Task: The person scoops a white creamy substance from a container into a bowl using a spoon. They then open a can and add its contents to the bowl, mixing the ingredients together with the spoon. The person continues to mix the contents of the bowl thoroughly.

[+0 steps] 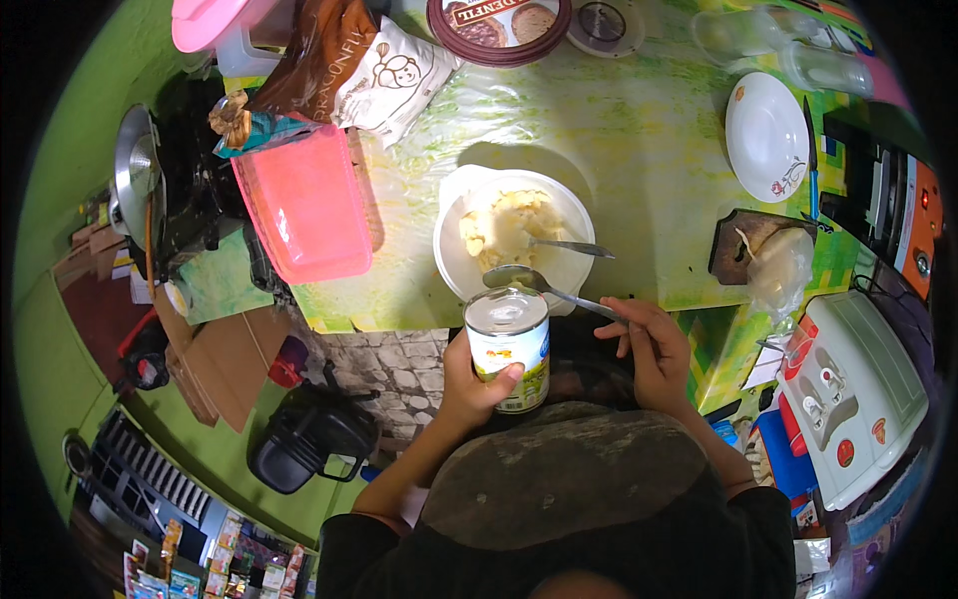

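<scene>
My left hand (483, 385) grips a labelled tin can (516, 367) upright at the table's near edge. Creamy white contents show at the can's top. In my right hand (650, 348) is a metal spoon (576, 302), its bowl held just above the can's far rim. Beyond the can stands a white plastic bowl (449, 251), partly covered by the can and spoon. Pale yellow, lumpy food (516, 217) lies inside it. A second spoon (572, 245) rests in that food, its handle over the bowl's right side.
Left of the bowl sits a pink plastic container (322, 217), below a brown and white packet (359, 71). A round tub lid (498, 30) is at the back. To the right are an oval white plate (767, 138), a blue-handled knife (813, 180) and a dark cutting board (730, 247).
</scene>
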Motion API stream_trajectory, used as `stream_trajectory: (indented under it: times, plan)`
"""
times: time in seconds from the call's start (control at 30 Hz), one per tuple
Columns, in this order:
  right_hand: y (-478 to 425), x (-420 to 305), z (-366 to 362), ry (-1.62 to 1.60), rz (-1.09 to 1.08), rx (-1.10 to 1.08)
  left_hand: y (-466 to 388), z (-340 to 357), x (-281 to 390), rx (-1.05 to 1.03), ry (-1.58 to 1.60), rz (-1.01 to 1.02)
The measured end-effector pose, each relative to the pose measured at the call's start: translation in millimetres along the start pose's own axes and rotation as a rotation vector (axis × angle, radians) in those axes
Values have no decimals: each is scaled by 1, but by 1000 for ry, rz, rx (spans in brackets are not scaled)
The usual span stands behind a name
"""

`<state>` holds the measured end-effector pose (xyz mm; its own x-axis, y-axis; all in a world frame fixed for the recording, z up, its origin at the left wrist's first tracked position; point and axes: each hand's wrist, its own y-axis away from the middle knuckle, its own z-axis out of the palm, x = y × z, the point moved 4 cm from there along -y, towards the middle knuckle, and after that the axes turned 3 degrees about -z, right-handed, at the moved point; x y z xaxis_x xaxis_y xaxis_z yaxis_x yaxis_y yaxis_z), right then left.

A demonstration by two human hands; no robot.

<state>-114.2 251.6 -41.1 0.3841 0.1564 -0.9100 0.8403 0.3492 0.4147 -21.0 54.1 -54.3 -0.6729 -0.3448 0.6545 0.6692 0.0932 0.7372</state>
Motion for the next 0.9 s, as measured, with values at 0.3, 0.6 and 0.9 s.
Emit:
stream_trajectory:
  times: [0.3, 0.6, 0.9]
  plan:
    - [-1, -3, -1, 38, -26, 3, 4, 5, 10, -30, 65, -38]
    - [-5, -7, 0, 117, -103, 6, 4, 5, 18, -75, 69, -25]
    - [-8, 1, -2, 147, -106, -3, 5, 6, 26, -41, 188, -212]
